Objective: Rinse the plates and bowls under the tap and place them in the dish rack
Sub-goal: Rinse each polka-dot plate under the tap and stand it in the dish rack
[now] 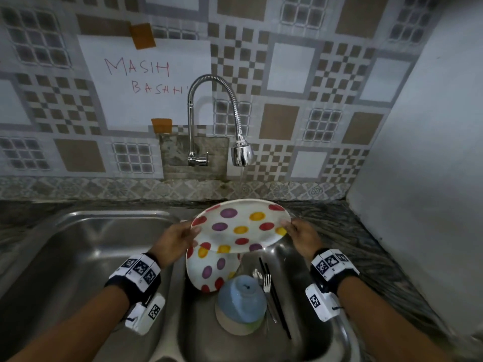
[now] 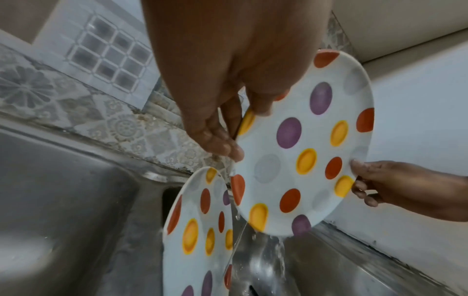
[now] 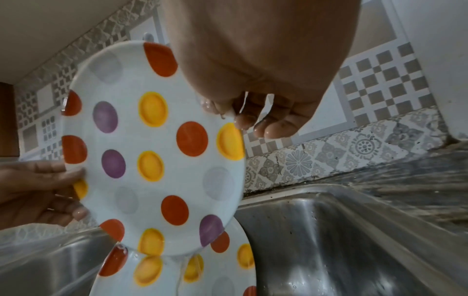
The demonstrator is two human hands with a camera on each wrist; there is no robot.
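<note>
I hold the spotted plate (image 1: 241,226) with both hands above the right basin of the sink (image 1: 321,333), a little in front of the tap (image 1: 241,152), which gives a thin stream of water. My left hand (image 1: 175,241) grips the left edge of the plate, the thumb on the upper face and the fingers (image 2: 222,144) curled behind the rim. My right hand (image 1: 304,235) pinches the right edge in the same way, the fingers (image 3: 268,128) wet and bent around the rim. The plate is tilted, its far edge higher, and water runs off its lower edge into the basin. Below it a second spotted plate (image 1: 209,270) leans in the basin. Just beside that one stands a blue bowl (image 1: 241,304), turned upside down, and next to the bowl lie a fork (image 1: 266,280), a spoon (image 1: 257,274) and dark chopsticks (image 1: 274,296). On the tiled wall a white paper (image 1: 146,82) is taped, with red letters "MASIH BASAH".
</note>
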